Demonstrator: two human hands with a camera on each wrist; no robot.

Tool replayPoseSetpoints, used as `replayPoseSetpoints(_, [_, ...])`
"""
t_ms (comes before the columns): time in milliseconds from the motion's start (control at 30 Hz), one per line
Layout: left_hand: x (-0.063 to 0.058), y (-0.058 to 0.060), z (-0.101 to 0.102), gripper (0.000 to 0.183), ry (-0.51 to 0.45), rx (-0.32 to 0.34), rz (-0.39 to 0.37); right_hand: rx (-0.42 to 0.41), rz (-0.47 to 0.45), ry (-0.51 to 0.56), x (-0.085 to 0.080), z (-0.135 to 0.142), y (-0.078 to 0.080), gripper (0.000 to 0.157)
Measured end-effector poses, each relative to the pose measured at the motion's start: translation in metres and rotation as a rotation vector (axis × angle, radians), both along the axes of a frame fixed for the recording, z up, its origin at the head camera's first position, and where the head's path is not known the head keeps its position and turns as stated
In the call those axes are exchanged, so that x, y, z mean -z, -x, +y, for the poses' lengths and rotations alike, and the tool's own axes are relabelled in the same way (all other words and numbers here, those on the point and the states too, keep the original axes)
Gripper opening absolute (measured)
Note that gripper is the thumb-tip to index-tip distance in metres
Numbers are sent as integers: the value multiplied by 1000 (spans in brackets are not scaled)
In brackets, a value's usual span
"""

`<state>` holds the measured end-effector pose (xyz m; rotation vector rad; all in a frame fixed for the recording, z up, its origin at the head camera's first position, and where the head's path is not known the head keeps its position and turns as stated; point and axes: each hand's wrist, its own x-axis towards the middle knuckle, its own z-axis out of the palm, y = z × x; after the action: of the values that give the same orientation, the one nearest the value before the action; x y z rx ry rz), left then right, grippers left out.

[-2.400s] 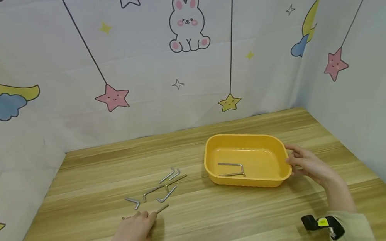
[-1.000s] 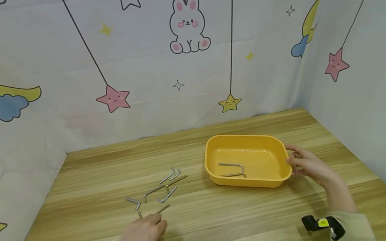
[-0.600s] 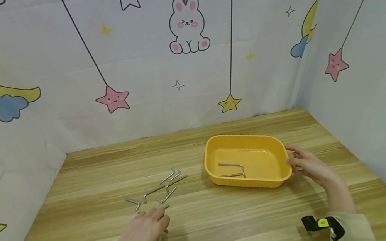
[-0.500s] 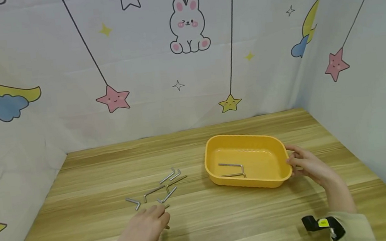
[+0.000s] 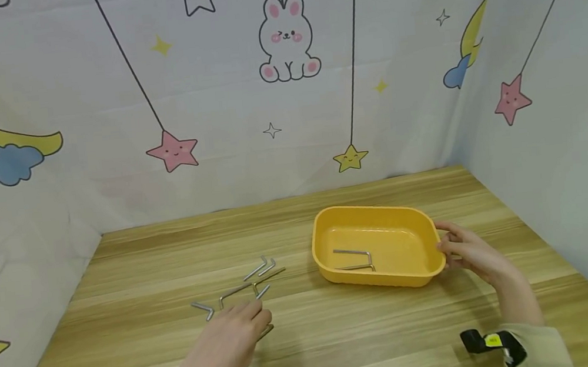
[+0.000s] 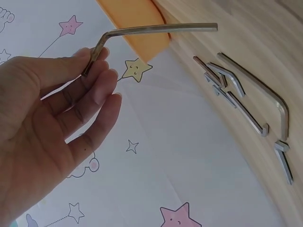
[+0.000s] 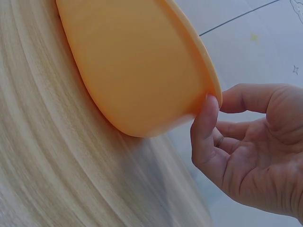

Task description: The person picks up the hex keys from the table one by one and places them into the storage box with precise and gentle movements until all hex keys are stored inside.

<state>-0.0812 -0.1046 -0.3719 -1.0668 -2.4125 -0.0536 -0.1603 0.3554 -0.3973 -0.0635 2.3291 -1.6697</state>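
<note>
My left hand [image 5: 229, 340] pinches a hex key [image 6: 161, 29] by its short arm between thumb and fingers, lifted above the table; its long arm points away from the hand in the left wrist view. Several loose hex keys [image 5: 235, 290] lie just beyond that hand, bigger and smaller, some overlapping. My right hand [image 7: 255, 146] grips the right end of a yellow plastic tray [image 5: 383, 278], thumb and fingers at the rim. Inside the tray, near its front left, rest two hex keys [image 5: 351, 252].
The wood-grain table [image 5: 341, 344] is bounded at the back and sides by a white cloth [image 5: 228, 107] printed with stars, moons and a rabbit. A black strap device [image 5: 492, 340] sits at the right wrist. One small hex key [image 5: 203, 308] lies left of the others.
The left hand has picked up the nearest hex key from the table, turned it in its grasp, and moved slightly right and forward. The right hand and tray stay still.
</note>
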Motion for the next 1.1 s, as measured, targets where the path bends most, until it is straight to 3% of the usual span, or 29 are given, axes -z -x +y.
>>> replayPoseSetpoints(433, [-8,23,16,16,-167,67,23,4,-9,0,-1,1,3,69])
replayPoseSetpoints(733, [-19,31,25,14,-185,55,-43,-7,3,21,1,2,3,69])
replayPoseSetpoints(1100, [-28,45,47,8,-234,91,-117,-9,8,17,3,5,1,69])
